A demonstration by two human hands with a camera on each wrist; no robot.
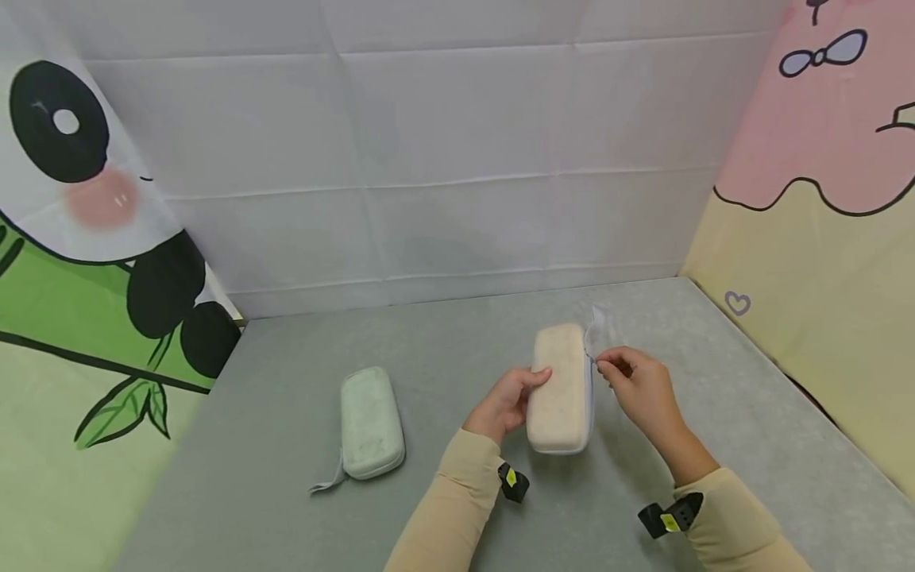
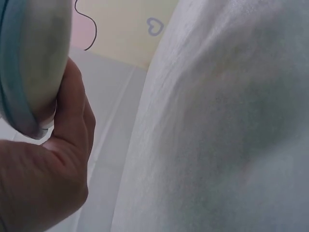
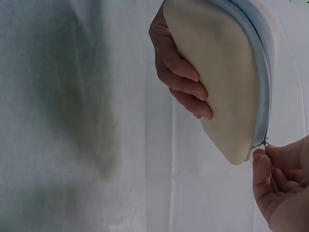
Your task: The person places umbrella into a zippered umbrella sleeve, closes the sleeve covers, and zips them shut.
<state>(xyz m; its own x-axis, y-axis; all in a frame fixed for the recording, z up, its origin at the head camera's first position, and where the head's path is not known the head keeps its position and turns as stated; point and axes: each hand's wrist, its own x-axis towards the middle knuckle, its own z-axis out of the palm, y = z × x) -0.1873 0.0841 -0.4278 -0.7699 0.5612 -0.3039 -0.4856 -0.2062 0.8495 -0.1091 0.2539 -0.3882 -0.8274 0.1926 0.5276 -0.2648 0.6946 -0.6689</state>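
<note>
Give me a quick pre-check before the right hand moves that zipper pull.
1. Left hand gripping the cream case: ok, thumb across the face, fingers behind.
2. Right hand pinching at the zipper pull: ok, fingertips and thumb meet there.
3. Cream case held up off the table: ok, a gap shows in the right wrist view.
4. Green case out of the way: ok, lying apart from both hands.
5. Zipper state all the way round: cannot tell, part of its run is hidden.
6. What is inside the cream case: cannot tell.
</note>
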